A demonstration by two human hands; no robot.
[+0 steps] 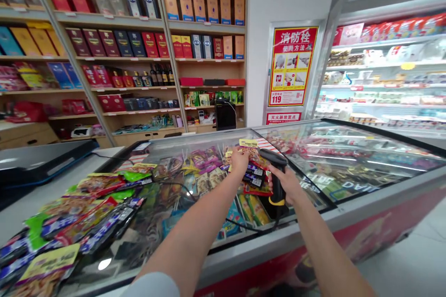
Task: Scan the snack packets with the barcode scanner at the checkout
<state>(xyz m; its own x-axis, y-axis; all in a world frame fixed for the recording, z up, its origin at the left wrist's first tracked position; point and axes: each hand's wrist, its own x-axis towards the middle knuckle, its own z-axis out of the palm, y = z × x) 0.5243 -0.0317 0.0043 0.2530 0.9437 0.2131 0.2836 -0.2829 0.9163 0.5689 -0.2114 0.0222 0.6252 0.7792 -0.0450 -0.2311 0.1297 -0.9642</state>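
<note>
My left hand point(239, 160) is closed on a flat snack packet point(249, 147) with a yellow top, held over a small stack of packets point(256, 178) on the glass lid of a chest freezer point(348, 148). My right hand point(287, 183) grips a black handheld barcode scanner point(277, 176) with a yellow band on its handle, its head pointed at the held packet. A black cable runs from the scanner's handle back across the lid.
Several loose snack packets point(87, 209) lie spread over the freezer's left lid. A dark counter device point(38, 160) sits at far left. Wooden shelves of boxed goods point(139, 41) line the back wall. An open refrigerated case point(383, 69) stands at right.
</note>
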